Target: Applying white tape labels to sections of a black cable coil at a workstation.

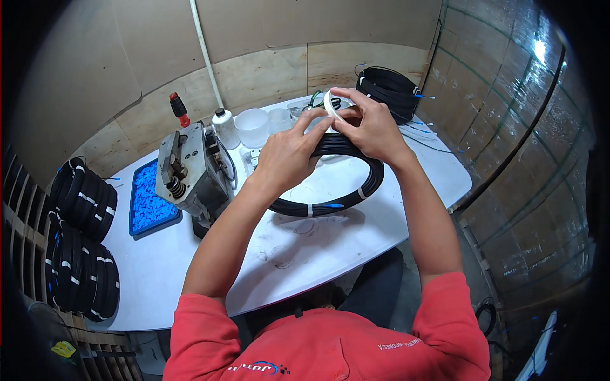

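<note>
A red shirt [292,349] is nearest to the camera, along the lower edge. From its sleeves, two bare forearms reach over the white surface [330,238].

The right grip [375,130] is narrow and holds a thin white ring [328,105] between the thumb and the fingers. The left grip [289,155] is also narrow, with thumb and fingertips close together at the left side of this ring. The back of this hand covers the upper left part of a black cable coil [373,181], so I cannot tell if its hidden fingers hold the coil as well.

The coil is just below both hands, over the middle of the surface, and it is tilted. White bands go around it, and a blue connector [333,206] lies along its near side. A shadow falls on the surface below.

To the left of the hands stands a grey metal machine [210,184], and a red and black handle [180,111] rises behind it. Just beside the machine is a blue tray [155,230] with many small blue pieces [151,193]. Behind the machine, toward the wall, are a white bottle [225,130] with a dark cap and a pale round tub [252,130].

Farther left are two groups of banded black coils [82,270], one behind the other. Another black coil stack [387,95] is at the far right corner.
</note>
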Available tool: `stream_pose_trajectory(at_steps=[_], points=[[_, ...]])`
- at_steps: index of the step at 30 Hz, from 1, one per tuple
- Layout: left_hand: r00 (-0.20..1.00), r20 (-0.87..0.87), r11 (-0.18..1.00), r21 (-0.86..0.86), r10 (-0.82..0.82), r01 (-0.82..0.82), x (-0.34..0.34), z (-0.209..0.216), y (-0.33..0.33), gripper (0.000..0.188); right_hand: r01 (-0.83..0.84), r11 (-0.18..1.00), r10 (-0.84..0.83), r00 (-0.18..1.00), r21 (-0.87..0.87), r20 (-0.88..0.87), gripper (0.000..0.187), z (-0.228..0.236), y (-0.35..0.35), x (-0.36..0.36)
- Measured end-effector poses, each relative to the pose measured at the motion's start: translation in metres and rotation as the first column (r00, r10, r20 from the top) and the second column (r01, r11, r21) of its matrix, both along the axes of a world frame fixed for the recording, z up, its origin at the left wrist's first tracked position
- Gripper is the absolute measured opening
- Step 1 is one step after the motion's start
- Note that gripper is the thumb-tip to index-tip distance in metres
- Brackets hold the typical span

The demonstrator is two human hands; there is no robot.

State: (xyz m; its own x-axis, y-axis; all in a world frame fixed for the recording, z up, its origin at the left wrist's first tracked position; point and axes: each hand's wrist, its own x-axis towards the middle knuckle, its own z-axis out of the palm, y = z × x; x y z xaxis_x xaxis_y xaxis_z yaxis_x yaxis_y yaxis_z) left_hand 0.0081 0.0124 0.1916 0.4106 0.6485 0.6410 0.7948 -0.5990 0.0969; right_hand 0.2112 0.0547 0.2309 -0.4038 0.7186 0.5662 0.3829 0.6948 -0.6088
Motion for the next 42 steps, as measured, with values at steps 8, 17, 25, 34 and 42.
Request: stream_pose_trajectory(at_steps=[8, 17, 25, 34, 42], points=[[1.0, -0.002, 0.999, -0.034, 0.003, -0.003, 0.002, 0.006, -0.005, 0.078, 0.011, 0.999, -0.012, 0.999, 0.033, 0.05, 0.045, 0.001, 0.002, -0.003], [1.0, -0.001, 0.999, -0.03, 0.014, -0.014, 0.001, 0.004, -0.005, 0.076, 0.006, 1.0, -0.002, 0.989, -0.03, 0.145, 0.047, 0.006, 0.007, -0.001], [0.998, -0.038, 0.999, -0.017, -0.042, 0.042, -0.002, 0.0, -0.008, 0.076, -0.046, 0.971, 0.095, 0.975, -0.235, 0.203, 0.035, -0.001, 0.032, 0.01], [0.995, 0.093, 0.997, -0.074, 0.041, -0.034, -0.008, 0.003, -0.012, 0.072, 0.017, 0.997, 0.009, 0.949, -0.081, 0.316, 0.026, -0.013, 0.047, 0.034], [0.99, 0.088, 0.987, -0.122, 0.114, -0.103, -0.018, 0.0, 0.002, 0.041, 0.145, 0.983, -0.163, 0.973, 0.116, 0.162, 0.032, 0.053, 0.004, 0.027]])
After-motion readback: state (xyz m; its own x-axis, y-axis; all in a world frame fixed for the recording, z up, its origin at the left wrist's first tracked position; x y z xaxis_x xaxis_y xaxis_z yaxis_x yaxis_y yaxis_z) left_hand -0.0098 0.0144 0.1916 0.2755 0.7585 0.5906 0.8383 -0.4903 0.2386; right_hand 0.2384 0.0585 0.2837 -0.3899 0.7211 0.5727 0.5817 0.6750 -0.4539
